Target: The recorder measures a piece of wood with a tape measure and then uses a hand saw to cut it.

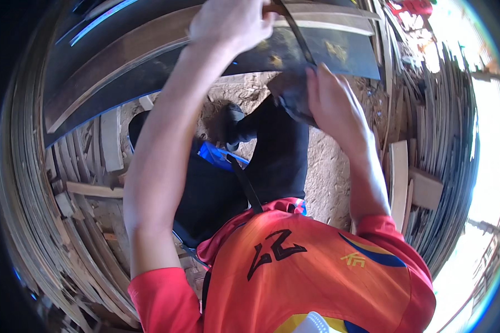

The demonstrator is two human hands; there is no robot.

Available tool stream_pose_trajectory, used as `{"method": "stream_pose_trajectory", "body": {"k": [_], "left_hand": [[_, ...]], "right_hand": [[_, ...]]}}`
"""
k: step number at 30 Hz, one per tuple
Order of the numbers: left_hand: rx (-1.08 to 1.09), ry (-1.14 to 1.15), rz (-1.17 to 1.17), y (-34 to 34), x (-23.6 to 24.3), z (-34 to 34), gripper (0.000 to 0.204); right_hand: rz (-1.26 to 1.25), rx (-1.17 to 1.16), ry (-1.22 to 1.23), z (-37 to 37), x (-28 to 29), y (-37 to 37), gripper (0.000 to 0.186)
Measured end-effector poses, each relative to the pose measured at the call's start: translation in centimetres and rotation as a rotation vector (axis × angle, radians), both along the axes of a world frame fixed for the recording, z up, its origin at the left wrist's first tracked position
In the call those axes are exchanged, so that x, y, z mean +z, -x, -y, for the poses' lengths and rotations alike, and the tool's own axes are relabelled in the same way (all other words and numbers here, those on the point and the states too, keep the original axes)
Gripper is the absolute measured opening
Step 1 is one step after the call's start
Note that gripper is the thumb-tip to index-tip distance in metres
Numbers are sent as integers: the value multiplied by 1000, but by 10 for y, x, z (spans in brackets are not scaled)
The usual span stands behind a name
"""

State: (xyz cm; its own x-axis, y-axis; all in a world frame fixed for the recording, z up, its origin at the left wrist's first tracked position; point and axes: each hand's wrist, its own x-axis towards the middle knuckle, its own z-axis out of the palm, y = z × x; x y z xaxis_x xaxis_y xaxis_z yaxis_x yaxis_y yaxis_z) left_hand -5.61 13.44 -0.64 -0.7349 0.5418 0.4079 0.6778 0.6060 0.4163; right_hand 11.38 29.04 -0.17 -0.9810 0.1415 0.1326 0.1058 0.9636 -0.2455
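Observation:
My left hand (228,25) is raised at the upper edge of the head view. Its fingers are curled closed around something mostly hidden, with a small brown part showing beside them. A narrow, dark, slightly curved strip (298,34) slants from near that hand down to my right hand (334,100). The fingers of my right hand are closed at the strip's lower end. A dark grey thing (294,94), smeared by motion, is just left of my right hand; its kind cannot be told.
A dark-topped bench (350,61) with long wooden boards (122,55) lies ahead. Thin wood strips are stacked at the left (25,144) and right (444,127). My black-trousered legs (283,155) stand over dusty ground (328,166), beside a blue thing (215,156).

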Motion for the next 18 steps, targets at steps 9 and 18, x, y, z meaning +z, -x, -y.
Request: {"method": "stream_pose_trajectory", "body": {"k": [9,18], "left_hand": [[141,-55,74,-19,14,0,29],[36,-55,-4,-3,2,-1,26]], "right_hand": [[9,-63,-1,7,0,0,29],[-72,16,24,-3,-9,34,30]]}}
